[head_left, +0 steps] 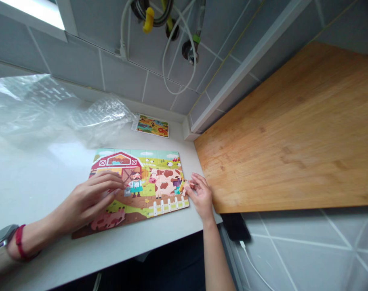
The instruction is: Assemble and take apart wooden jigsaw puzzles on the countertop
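A farm jigsaw puzzle [141,161] with a red barn, a farmer, a spotted cow and a pig lies on the white table. My left hand [95,194] rests over its left part, fingers stretched out and holding nothing. At the puzzle's right edge, my right hand [201,196] pinches a puzzle piece [184,186] between thumb and fingers. The piece is beside a gap [177,185] near the cow's rear, where a purple and teal backing shows.
A picture card [152,125] with animals lies behind the puzzle. Crumpled clear plastic wrap [101,117] is at the back left. To the right stands a wooden board [293,133], with a dark phone [236,227] and white cable below it. Pipes and a white cord hang on the tiled wall.
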The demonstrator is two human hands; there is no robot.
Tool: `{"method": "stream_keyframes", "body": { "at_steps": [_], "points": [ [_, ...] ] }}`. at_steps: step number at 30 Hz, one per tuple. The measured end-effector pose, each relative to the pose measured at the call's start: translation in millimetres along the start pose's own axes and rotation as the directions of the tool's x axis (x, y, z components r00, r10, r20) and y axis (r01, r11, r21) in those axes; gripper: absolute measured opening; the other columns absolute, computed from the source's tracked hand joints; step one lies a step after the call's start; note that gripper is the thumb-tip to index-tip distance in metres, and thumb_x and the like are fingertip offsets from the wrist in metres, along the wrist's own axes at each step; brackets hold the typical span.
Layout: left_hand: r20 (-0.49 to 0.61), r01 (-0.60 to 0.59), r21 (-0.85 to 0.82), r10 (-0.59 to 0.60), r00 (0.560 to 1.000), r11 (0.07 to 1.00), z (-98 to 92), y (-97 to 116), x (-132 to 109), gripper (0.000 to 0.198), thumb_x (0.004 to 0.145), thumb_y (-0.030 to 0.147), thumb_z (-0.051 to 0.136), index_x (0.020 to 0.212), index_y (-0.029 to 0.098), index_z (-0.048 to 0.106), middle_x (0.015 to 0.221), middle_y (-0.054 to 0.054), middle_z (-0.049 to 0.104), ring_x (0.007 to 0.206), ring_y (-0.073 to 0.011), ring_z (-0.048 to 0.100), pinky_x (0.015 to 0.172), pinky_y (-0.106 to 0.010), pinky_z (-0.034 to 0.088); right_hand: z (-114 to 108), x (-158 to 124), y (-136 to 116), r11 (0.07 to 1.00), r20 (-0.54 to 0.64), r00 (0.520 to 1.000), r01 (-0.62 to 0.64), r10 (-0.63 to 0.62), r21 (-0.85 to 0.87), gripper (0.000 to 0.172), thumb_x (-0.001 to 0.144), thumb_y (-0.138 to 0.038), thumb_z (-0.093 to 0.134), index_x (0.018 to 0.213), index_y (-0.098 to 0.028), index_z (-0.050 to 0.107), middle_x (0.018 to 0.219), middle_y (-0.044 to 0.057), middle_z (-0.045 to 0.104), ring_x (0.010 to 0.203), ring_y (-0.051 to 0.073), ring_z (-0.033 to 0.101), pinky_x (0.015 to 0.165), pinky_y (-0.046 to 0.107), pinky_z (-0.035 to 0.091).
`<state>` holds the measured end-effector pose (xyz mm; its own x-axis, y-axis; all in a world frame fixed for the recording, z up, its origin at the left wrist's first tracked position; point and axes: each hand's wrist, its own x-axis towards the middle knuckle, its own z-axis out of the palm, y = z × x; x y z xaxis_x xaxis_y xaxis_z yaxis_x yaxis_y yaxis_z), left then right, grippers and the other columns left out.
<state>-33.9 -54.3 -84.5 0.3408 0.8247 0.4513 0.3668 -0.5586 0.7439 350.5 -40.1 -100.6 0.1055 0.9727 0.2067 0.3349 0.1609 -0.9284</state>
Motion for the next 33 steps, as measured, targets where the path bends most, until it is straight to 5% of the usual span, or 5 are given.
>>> {"method": "stream_keyframes", "body": {
  "at_steps": [11, 18, 24, 28, 33],
  "points": [
    [0.003, 0.081, 0.062, -0.082, 0.997, 0.995, 5.0, -1, -13, 0.025, 0.105, 0.034, 0.052, 0.111, 0.024, 0.075, 0.099, -0.004, 0.080, 0.089, -0.0189, 0.075, 0.080, -0.028, 0.060, -2, 0, 0, 0.998, -0.016, 0.998, -0.057, 0.057, 0.001, 0.042, 0.080, -0.043, 0.087, 0.115, -0.022, 0.079, 0.142, 0.015, 0.059, 0.098, 0.022, 0.071, 0.089, 0.041, 0.067],
    [0.002, -0.020, 0.074, 0.020, 1.000, 0.997, -1.1, 1, -9, 0.023, 0.104, 0.025, 0.052, 0.107, 0.021, 0.074, 0.099, -0.006, 0.079, 0.089, -0.0189, 0.074, 0.080, -0.027, 0.058, -1, 0, 4, 0.998, -0.019, 0.998, -0.066, 0.065, -0.024, 0.043, 0.084, -0.047, 0.082, 0.116, -0.019, 0.078, 0.153, 0.019, 0.053, 0.112, 0.028, 0.073, 0.094, 0.045, 0.066],
    [-0.055, -0.133, 0.111, 0.140, 0.989, 0.985, -7.5, 4, -1, 0.016, 0.101, 0.017, 0.056, 0.105, 0.020, 0.071, 0.099, -0.007, 0.078, 0.092, -0.0195, 0.073, 0.082, -0.030, 0.057, 1, -1, 3, 0.896, -0.146, 0.978, 0.071, -0.149, -0.438, 0.049, 0.090, -0.050, 0.073, 0.126, -0.016, 0.075, 0.162, 0.021, 0.043, 0.149, 0.037, 0.046, 0.121, 0.056, 0.044],
    [-0.074, -0.140, 0.118, 0.149, 0.986, 0.983, -8.6, 4, -1, 0.015, 0.101, 0.016, 0.057, 0.105, 0.019, 0.071, 0.098, -0.007, 0.078, 0.094, -0.0205, 0.072, 0.085, -0.033, 0.057, 4, -11, -1, 0.802, -0.230, 0.947, 0.046, -0.226, -0.596, 0.052, 0.091, -0.055, 0.070, 0.123, -0.015, 0.074, 0.138, 0.021, 0.061, 0.133, 0.036, 0.058, 0.115, 0.056, 0.047],
    [-0.068, -0.139, 0.109, 0.146, 0.987, 0.984, -8.7, 4, -2, 0.016, 0.101, 0.016, 0.056, 0.107, 0.019, 0.071, 0.099, -0.007, 0.078, 0.095, -0.0208, 0.071, 0.088, -0.035, 0.056, 8, -23, -3, 0.743, -0.143, 0.961, 0.085, -0.238, -0.663, 0.065, 0.089, -0.061, 0.071, 0.134, -0.014, 0.067, 0.129, 0.020, 0.067, 0.123, 0.035, 0.062, 0.108, 0.054, 0.050]
  ]
}}
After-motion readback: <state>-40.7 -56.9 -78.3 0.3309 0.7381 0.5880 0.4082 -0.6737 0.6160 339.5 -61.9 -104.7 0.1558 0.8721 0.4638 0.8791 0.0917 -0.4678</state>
